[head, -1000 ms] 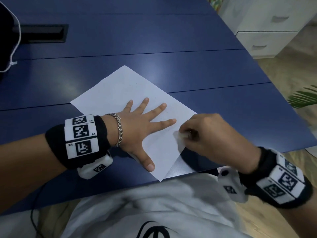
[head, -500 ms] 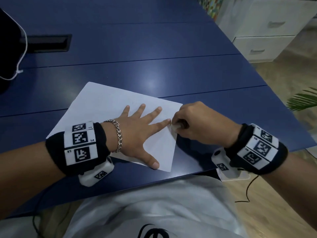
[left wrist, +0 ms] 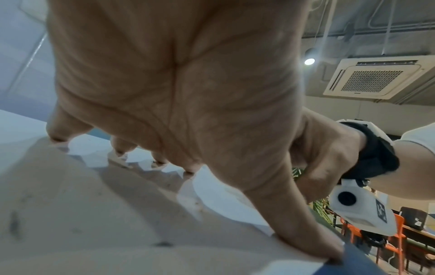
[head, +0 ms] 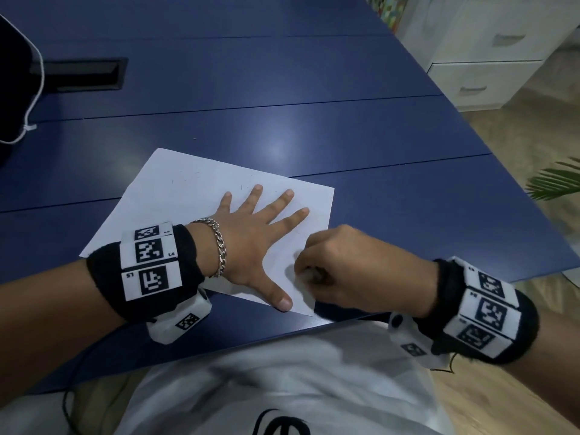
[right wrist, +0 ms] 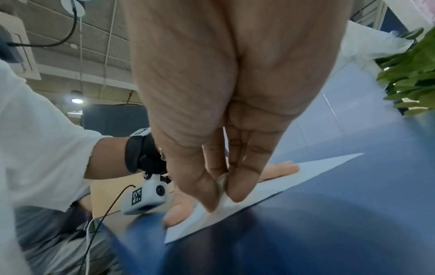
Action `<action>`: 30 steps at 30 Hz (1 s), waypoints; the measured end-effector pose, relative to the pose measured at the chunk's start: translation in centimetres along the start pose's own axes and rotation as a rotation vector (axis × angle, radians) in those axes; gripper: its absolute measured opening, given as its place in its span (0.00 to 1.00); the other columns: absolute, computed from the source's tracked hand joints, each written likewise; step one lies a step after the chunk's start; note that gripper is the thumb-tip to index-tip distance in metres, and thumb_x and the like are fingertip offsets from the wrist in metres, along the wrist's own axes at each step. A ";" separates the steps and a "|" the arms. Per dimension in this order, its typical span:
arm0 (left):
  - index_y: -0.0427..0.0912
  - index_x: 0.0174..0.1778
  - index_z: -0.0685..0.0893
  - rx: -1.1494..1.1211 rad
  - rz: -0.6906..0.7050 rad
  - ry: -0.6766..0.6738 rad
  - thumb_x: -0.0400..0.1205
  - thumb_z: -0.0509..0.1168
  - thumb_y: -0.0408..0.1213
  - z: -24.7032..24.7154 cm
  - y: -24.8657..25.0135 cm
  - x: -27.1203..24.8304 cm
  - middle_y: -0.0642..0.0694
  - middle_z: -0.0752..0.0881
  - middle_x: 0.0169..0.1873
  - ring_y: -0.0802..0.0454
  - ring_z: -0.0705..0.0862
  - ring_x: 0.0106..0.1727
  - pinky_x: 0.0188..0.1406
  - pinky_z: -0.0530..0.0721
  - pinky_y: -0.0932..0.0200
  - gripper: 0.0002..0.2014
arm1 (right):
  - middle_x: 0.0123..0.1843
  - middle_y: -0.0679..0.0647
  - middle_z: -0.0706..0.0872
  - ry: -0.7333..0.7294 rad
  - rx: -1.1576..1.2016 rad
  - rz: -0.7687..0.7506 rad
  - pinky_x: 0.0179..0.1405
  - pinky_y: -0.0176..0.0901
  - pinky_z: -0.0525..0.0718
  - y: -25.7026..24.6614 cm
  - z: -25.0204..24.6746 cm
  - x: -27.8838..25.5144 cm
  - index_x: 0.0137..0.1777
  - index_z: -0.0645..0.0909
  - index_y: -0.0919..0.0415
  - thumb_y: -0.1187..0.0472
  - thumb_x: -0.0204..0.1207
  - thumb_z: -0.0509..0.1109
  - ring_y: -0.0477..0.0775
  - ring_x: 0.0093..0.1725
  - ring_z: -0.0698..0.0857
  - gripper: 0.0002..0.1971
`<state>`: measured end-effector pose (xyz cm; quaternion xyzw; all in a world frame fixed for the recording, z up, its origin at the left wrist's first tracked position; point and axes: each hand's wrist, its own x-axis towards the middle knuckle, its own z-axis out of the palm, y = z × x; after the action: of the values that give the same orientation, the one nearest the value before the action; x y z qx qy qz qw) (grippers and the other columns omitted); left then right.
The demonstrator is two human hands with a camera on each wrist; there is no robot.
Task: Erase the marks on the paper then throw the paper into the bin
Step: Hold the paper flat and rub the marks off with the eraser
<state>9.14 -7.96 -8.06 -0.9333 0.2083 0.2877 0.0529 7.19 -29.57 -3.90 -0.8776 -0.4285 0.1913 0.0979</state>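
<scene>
I see a plain white sheet of paper [head: 188,196] with only faint grey pencil traces, lying on a deep blue panelled table [head: 251,89]. A silver chain bracelet [head: 219,246] circles the left wrist. Both black fabric wristbands [head: 103,284] carry white tags printed with black square-code patterns. The small eraser [right wrist: 222,183] looks off-white. The shirt [head: 282,387] is white with a black emblem.
</scene>
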 end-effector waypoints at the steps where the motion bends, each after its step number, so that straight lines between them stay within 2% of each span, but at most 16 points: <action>1: 0.71 0.81 0.18 0.000 -0.002 -0.002 0.51 0.63 0.93 0.0 0.0 0.0 0.58 0.17 0.85 0.31 0.24 0.89 0.84 0.40 0.16 0.76 | 0.39 0.47 0.80 -0.003 -0.021 0.005 0.39 0.51 0.84 0.3 -0.2 0.2 0.42 0.85 0.54 0.57 0.80 0.69 0.52 0.36 0.80 0.06; 6: 0.71 0.81 0.17 0.003 -0.006 -0.008 0.50 0.62 0.93 -0.1 0.0 0.1 0.58 0.17 0.84 0.31 0.24 0.88 0.83 0.42 0.15 0.76 | 0.38 0.48 0.79 0.167 -0.081 0.144 0.39 0.59 0.86 2.4 -0.8 1.3 0.39 0.81 0.55 0.59 0.78 0.67 0.58 0.36 0.81 0.07; 9: 0.71 0.81 0.18 0.003 -0.009 -0.010 0.50 0.62 0.93 -0.1 0.0 0.0 0.58 0.17 0.85 0.31 0.25 0.89 0.83 0.44 0.14 0.76 | 0.41 0.49 0.80 0.055 -0.064 0.035 0.36 0.53 0.84 -0.8 0.7 0.2 0.44 0.84 0.54 0.58 0.81 0.66 0.59 0.36 0.81 0.06; 11: 0.71 0.82 0.18 0.003 -0.006 -0.006 0.50 0.62 0.93 0.0 0.1 0.1 0.58 0.18 0.85 0.31 0.25 0.89 0.83 0.44 0.14 0.76 | 0.41 0.49 0.80 -0.017 -0.048 0.015 0.35 0.52 0.82 -1.2 0.6 -0.1 0.43 0.84 0.54 0.57 0.81 0.67 0.58 0.35 0.80 0.07; 13: 0.70 0.82 0.18 0.000 -0.011 -0.010 0.51 0.62 0.93 -0.1 0.1 0.1 0.58 0.18 0.85 0.31 0.25 0.89 0.83 0.44 0.14 0.76 | 0.38 0.49 0.79 0.060 -0.059 0.071 0.38 0.54 0.84 0.8 -0.4 0.8 0.39 0.82 0.55 0.58 0.80 0.67 0.56 0.35 0.79 0.08; 16: 0.70 0.82 0.18 -0.011 -0.022 -0.008 0.50 0.62 0.93 -0.1 0.1 0.2 0.58 0.17 0.85 0.31 0.25 0.89 0.83 0.44 0.14 0.76 | 0.38 0.49 0.80 0.135 -0.077 0.117 0.41 0.57 0.85 1.9 -0.8 1.1 0.39 0.82 0.55 0.58 0.79 0.67 0.56 0.36 0.81 0.07; 19: 0.70 0.82 0.18 -0.005 -0.027 -0.011 0.49 0.61 0.93 -0.1 0.2 0.2 0.57 0.17 0.85 0.31 0.25 0.89 0.83 0.44 0.14 0.77 | 0.39 0.49 0.80 0.025 -0.038 0.025 0.38 0.55 0.85 -1.1 0.4 0.3 0.41 0.84 0.54 0.58 0.79 0.67 0.58 0.35 0.81 0.06; 21: 0.70 0.82 0.18 -0.006 -0.027 -0.013 0.50 0.62 0.93 -0.2 0.2 0.2 0.57 0.17 0.85 0.31 0.25 0.89 0.83 0.43 0.14 0.77 | 0.39 0.50 0.81 -0.018 -0.054 0.032 0.38 0.54 0.84 -0.9 0.1 0.3 0.41 0.84 0.55 0.58 0.80 0.67 0.57 0.35 0.81 0.07; 25: 0.71 0.82 0.18 -0.009 -0.025 -0.024 0.50 0.62 0.93 -0.2 0.1 0.2 0.58 0.17 0.84 0.31 0.24 0.88 0.83 0.42 0.14 0.76 | 0.36 0.51 0.83 0.146 -0.115 0.173 0.41 0.57 0.86 2.7 -1.5 1.8 0.40 0.84 0.56 0.58 0.79 0.67 0.57 0.36 0.82 0.08; 30: 0.64 0.84 0.19 -0.006 -0.009 -0.016 0.52 0.65 0.91 -0.3 -0.2 -0.1 0.60 0.18 0.85 0.33 0.25 0.89 0.85 0.41 0.17 0.79 | 0.37 0.48 0.87 0.111 -0.055 0.121 0.40 0.47 0.85 2.4 -1.6 0.8 0.43 0.88 0.52 0.56 0.79 0.70 0.50 0.35 0.84 0.06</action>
<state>9.34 -7.85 -7.75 -0.9320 0.2028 0.2956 0.0528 10.01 -30.44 -3.49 -0.9135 -0.3738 0.1359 0.0857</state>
